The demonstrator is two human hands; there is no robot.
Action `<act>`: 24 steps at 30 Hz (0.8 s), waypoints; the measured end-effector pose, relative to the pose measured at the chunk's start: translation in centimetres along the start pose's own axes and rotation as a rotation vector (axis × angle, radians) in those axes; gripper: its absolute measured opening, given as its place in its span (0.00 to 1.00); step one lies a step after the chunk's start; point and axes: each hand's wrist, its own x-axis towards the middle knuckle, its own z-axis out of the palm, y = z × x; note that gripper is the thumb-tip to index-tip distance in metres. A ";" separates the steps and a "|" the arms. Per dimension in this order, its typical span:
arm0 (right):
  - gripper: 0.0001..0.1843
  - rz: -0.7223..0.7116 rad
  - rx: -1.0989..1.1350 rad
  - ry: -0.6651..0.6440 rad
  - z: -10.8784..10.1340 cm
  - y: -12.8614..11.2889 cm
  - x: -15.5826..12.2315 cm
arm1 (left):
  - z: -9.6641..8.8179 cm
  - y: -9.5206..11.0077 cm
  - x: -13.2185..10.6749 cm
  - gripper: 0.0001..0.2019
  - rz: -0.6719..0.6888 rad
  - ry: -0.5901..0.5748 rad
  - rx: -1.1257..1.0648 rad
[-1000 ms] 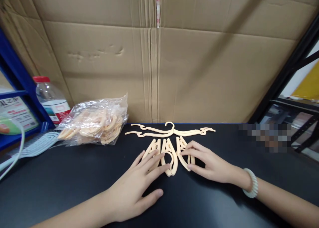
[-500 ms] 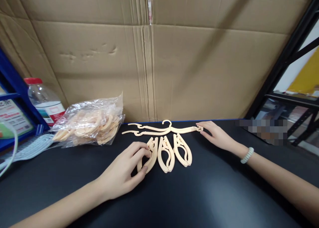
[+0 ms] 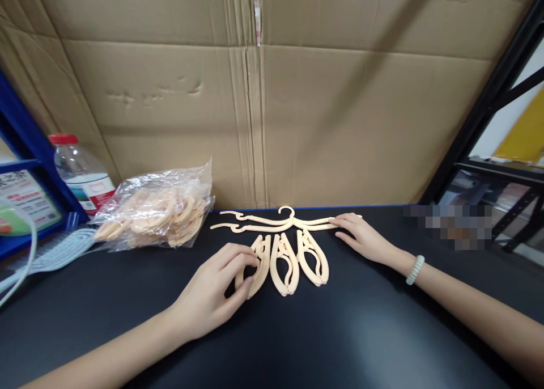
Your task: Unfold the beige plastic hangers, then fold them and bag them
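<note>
A beige plastic folding hanger (image 3: 267, 225) lies spread out along the back of the table, its hook to the rear. My right hand (image 3: 359, 233) rests on its right arms, fingers stretched out and thumb apart. In front lie three folded hangers in a row. My left hand (image 3: 219, 284) has its curved fingers and thumb around the left folded hanger (image 3: 262, 273) and hides part of it. The middle folded hanger (image 3: 280, 275) and the right folded hanger (image 3: 319, 261) lie untouched.
A clear plastic bag (image 3: 157, 207) of beige hangers sits at the left. Behind it stand a red-capped bottle (image 3: 83, 170) and a blue rack (image 3: 25, 162). A pale cable (image 3: 63, 253) lies nearby. Cardboard (image 3: 340, 94) walls the back; a black metal frame (image 3: 471, 117) rises at right.
At the spread hanger's right end, its arms have parted and my right hand has shifted slightly inward, fingers now flatter. My left hand stays at the left folded hanger.
</note>
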 end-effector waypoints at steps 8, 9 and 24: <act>0.11 0.003 0.020 0.035 0.7 0.4 0.0 | -0.2 0.1 0.0 0.11 -0.005 0.027 0.026; 0.10 0.001 0.022 0.042 0.8 0.5 0.0 | -0.2 0.1 0.0 0.10 -0.008 0.032 0.028; 0.11 0.241 0.167 0.220 -0.1 -0.4 -0.1 | -0.2 -0.8 0.0 0.07 -0.249 0.113 -0.075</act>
